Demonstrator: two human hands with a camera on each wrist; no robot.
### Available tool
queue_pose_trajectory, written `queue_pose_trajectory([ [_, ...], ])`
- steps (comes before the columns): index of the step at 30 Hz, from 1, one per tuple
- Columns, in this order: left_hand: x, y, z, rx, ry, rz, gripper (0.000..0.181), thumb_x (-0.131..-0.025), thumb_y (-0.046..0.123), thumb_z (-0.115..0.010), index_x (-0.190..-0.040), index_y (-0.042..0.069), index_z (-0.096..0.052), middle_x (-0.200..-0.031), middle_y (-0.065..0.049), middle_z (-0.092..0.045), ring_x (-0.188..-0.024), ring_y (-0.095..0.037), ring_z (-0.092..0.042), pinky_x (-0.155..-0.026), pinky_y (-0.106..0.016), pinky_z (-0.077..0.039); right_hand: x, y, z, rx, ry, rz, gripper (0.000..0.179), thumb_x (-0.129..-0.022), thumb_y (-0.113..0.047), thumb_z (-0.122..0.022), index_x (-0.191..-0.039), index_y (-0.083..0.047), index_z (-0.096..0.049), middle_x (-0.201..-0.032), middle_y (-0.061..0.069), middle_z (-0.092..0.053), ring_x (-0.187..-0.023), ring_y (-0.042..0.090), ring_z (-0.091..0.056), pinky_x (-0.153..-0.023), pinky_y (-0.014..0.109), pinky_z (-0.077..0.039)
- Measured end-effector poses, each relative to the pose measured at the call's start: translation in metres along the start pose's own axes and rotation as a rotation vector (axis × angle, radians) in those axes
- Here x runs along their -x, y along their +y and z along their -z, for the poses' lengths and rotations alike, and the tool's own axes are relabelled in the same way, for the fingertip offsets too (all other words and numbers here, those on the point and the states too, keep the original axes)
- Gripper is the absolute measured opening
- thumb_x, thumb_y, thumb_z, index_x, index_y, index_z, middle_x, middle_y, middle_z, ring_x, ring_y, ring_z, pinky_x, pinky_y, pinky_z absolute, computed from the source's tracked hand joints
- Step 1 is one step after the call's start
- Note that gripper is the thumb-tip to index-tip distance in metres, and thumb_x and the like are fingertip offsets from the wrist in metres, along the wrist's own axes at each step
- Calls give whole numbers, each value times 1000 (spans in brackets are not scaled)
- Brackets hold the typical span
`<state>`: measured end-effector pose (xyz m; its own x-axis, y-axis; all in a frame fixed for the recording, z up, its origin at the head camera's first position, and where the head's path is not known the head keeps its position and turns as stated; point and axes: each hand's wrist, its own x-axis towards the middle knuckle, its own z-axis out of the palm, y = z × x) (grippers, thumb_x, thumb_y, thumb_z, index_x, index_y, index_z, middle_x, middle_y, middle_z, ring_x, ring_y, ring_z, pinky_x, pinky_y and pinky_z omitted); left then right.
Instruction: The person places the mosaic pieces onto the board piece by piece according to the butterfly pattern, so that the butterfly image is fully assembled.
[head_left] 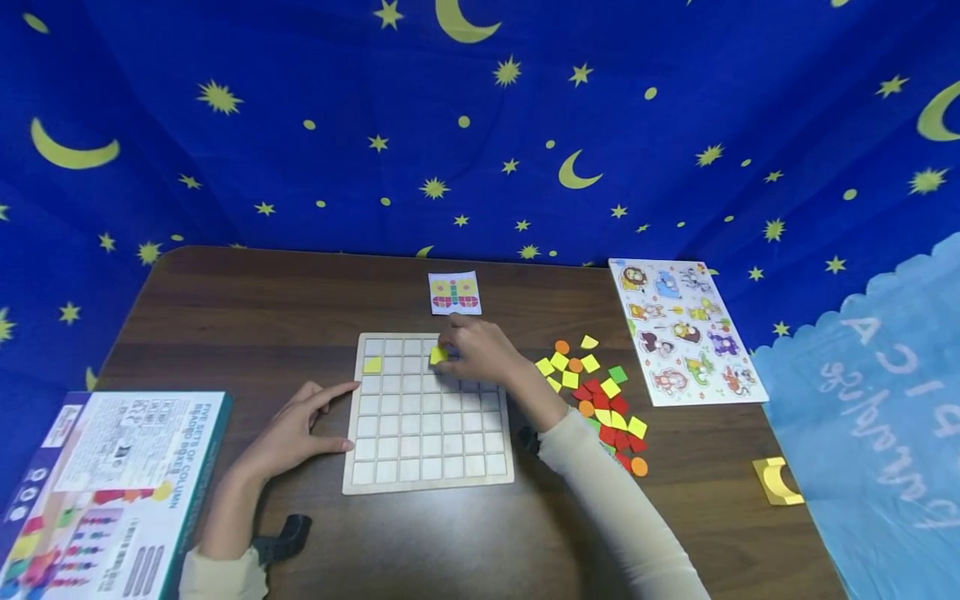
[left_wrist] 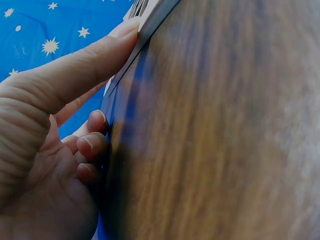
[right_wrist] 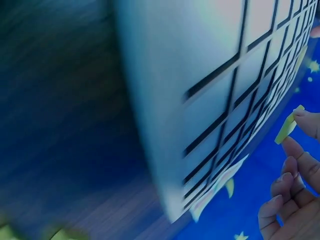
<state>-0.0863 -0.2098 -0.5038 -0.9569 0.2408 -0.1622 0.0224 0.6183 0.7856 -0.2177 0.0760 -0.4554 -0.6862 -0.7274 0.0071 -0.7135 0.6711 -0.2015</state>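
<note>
Above the upper rows of the gridded board (head_left: 431,425), holding a square yellow tile (head_left: 438,357), pinched between thumb and fingertip in the grip of the right hand (head_left: 476,348). From the right wrist, seen tilted and nearly edge-on, apparently clear of the wood; from the head view, near the middle column, around the first or second row — cannot tell which cell. Turning, by judgement, on the line from tile to cell: at the very fingertips, left of the palm, with the grid just below. Without a long axis, being square, so better judged by edges against grid lines. Nearer to those cells with the right hand. Nothing held in the grip of the left hand (head_left: 303,421) — only touching the board's left edge with thumb and forefinger. Also on the grid, in the leftmost column, second row, a second yellow tile (head_left: 372,365). Just beyond the board, a picture card (head_left: 453,293); to the right, by the forearm, loose pieces (head_left: 592,387). Underneath everything, a dark wood-grain counter (head_left: 450,542); behind, blue cloth (head_left: 337,75) with moons and stars.
</note>
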Motion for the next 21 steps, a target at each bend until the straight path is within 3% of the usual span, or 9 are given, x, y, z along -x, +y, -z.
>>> queue_pose_trajectory([
  [6,0,2,1,-2,6,-7,82,-77,32,-85,-148,19,-47,-97,-4,-37,-79,-15,-31,-67,-28,-29,-15,-18,-3,23,-29,49,25,-86,-35,-75,-99,-14,-76,-93,1,-59,-74,11,-50,-61,27,-45],
  [16,-1,1,0,-8,0,24,83,-76,29,-86,-149,19,-46,-97,-4,-36,-79,-17,-32,-68,-27,-30,-39,-40,-14,70,-120,36,29,-85,-37,-74,-105,-16,-76,-108,2,-65,-93,14,-63,-77,31,-53],
  [21,-2,0,-1,-9,-7,40,84,-76,28,-85,-149,20,-46,-98,-4,-36,-80,-17,-33,-68,-27,-31,-44,-45,-19,84,-130,23,25,-88,-36,-73,-103,-17,-75,-106,1,-63,-86,12,-61,-71,28,-52],
])
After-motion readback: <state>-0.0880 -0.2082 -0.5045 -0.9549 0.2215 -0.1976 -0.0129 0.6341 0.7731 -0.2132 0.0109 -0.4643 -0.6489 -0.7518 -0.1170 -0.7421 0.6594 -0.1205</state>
